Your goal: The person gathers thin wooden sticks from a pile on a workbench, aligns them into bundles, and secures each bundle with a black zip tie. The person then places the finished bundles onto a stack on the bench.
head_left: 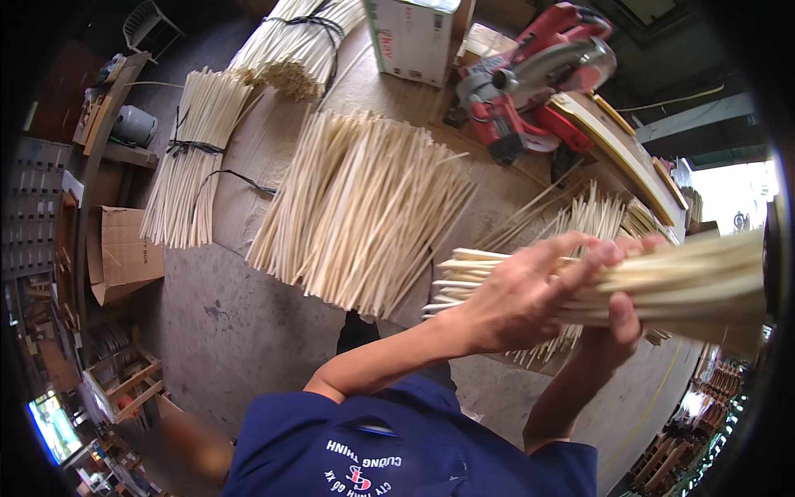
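Both hands grip a thick bundle of pale thin sticks, lifted at the right of the table and slightly blurred at its right end. My left hand lies over the bundle from the near side, fingers curled across its top. Around its underside closes my right hand, thumb against the near face; part of it is hidden by the sticks. To the left, a wide heap of loose sticks lies on the table. More loose sticks lie beyond and under the held bundle.
Two stick bundles tied with black cord, one at the left and one farther back, lie on the table. A white carton and a red power saw stand at the back. A cardboard box is on the left.
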`<state>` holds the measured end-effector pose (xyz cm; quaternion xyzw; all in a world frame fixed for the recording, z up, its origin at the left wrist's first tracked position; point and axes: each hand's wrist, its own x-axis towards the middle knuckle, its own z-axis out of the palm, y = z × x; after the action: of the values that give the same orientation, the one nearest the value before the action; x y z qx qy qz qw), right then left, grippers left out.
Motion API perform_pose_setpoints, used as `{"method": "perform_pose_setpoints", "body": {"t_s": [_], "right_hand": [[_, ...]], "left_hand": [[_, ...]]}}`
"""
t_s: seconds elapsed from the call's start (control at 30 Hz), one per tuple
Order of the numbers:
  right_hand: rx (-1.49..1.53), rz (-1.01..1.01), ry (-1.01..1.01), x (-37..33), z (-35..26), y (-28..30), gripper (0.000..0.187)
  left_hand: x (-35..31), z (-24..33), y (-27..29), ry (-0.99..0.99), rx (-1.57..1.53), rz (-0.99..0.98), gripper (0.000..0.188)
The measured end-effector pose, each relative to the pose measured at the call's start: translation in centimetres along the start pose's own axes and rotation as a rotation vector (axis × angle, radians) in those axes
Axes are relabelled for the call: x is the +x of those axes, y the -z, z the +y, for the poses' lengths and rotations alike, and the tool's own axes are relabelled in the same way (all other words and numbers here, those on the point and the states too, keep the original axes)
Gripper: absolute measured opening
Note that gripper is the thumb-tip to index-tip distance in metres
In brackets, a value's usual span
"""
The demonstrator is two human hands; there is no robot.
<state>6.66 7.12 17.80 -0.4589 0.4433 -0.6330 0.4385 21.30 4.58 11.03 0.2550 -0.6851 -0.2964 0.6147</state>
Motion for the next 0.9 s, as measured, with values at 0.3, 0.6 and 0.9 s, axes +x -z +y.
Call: {"method": "perform_pose_setpoints", "body": {"t_s": [0.3,0.6,0.9], "right_hand": [[0.201,-0.101,-0.833,2.6,23.8,-28.6,0.03],[-0.282,-0.08,-1.049,5.4,36.9,-34.2,0.074],[-0.223,0.02,-0.827,-3.9,29.4,-18.3,0.052]], "left_hand": [[-8.6,-7.7,29.7,1.093,0.297,-0.157,0.12],[-15.9,-22.9,36.6,1.193,0.601,-0.307,0.126],[-16.1,-21.2,33.3,1.096,0.775,-0.371,0.129]]}}
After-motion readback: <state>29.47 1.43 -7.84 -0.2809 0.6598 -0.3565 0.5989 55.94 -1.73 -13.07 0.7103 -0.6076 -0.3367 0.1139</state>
